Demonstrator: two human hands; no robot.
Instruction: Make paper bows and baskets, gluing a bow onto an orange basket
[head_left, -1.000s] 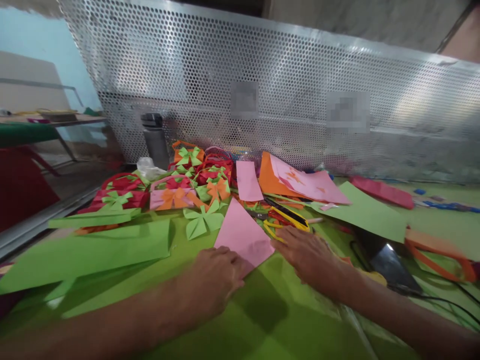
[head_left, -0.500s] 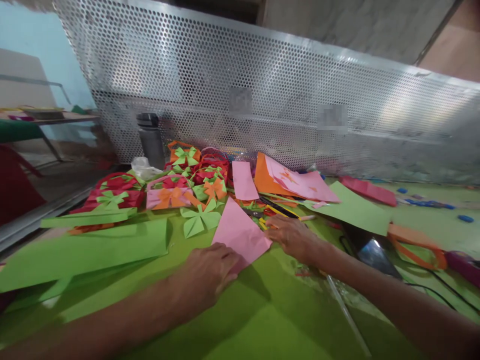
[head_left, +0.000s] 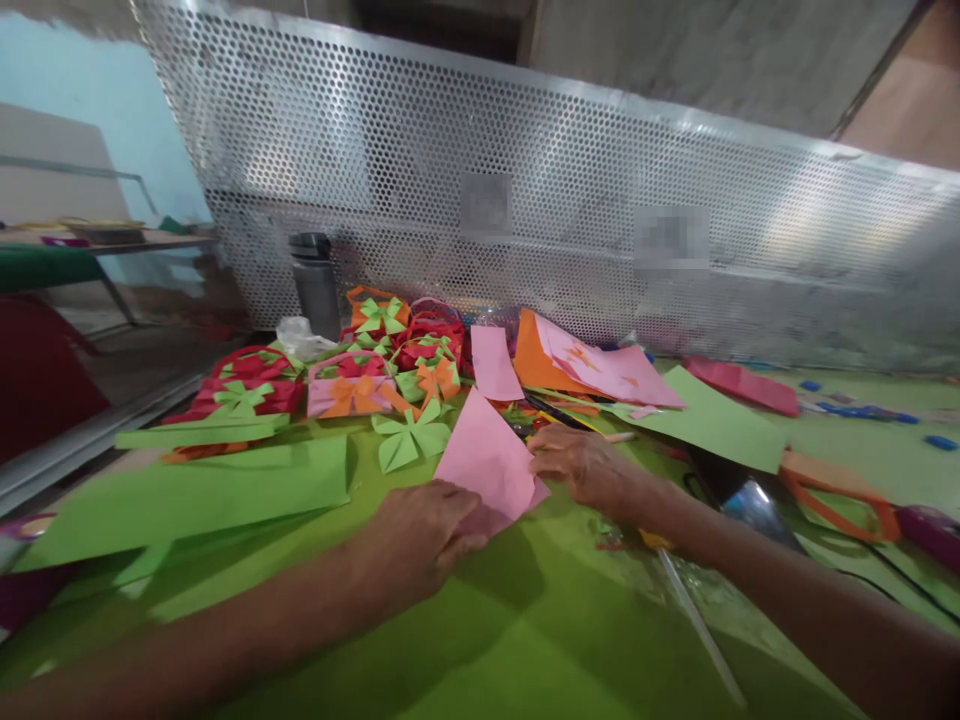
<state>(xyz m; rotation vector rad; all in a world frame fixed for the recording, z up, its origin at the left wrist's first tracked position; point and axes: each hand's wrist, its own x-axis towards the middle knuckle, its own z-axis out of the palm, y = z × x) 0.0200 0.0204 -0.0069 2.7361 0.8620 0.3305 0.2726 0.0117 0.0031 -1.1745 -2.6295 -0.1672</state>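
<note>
A folded pink paper [head_left: 486,455] lies on the green table between my hands, its point facing away from me. My left hand [head_left: 420,530] has its fingers closed on the paper's lower left edge. At the right edge, my right hand [head_left: 581,468] pinches a corner that is lifted slightly off the layer under it. Just left of the paper is a green paper flower [head_left: 410,437]. Scissors with dark blades lie partly hidden behind the paper and my right hand.
Small paper bags with bows [head_left: 352,390] crowd the back left near a grey bottle [head_left: 316,290]. Green sheets [head_left: 225,490] lie at left. Pink and orange sheets [head_left: 600,368] lean near the perforated metal panel [head_left: 420,130]. A dark phone [head_left: 757,510] and cable sit at right.
My right fingers have moved in over the pink paper's right corner, which now shows a raised fold. My left hand stays on the lower left edge. The view has shifted slightly.
</note>
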